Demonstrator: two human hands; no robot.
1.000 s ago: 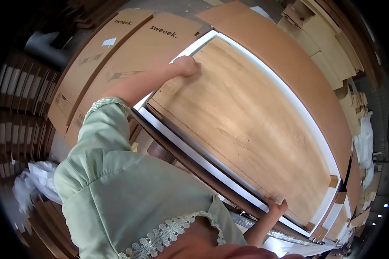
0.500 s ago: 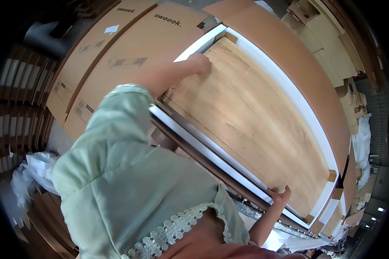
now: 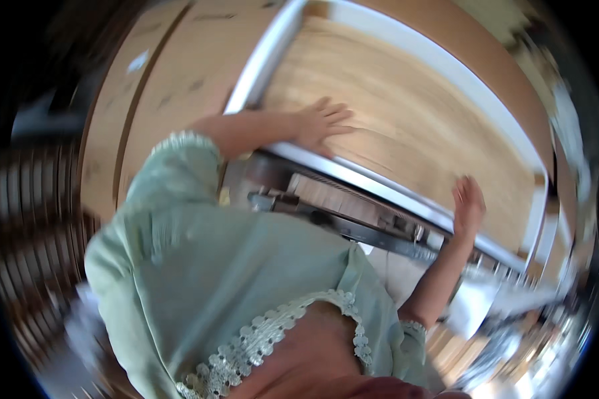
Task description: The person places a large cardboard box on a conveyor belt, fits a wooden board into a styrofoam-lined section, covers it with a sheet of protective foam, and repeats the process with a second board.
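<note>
Though blur smears the wooden panel (image 3: 406, 126) | left hand (image 3: 317, 128) — fingers spread | right hand (image 3: 469, 207) — fingers extended, contact unclear

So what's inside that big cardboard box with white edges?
A light wooden panel lies inside, with white strips around it. The left hand hides part of the panel. Whatever is underneath is covered, so I can't tell.

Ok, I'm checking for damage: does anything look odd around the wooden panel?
Nothing stands out: the wooden panel lies within a white border, with the left hand and right hand over its near side. No break shows, but blur could hide small marks.
</note>
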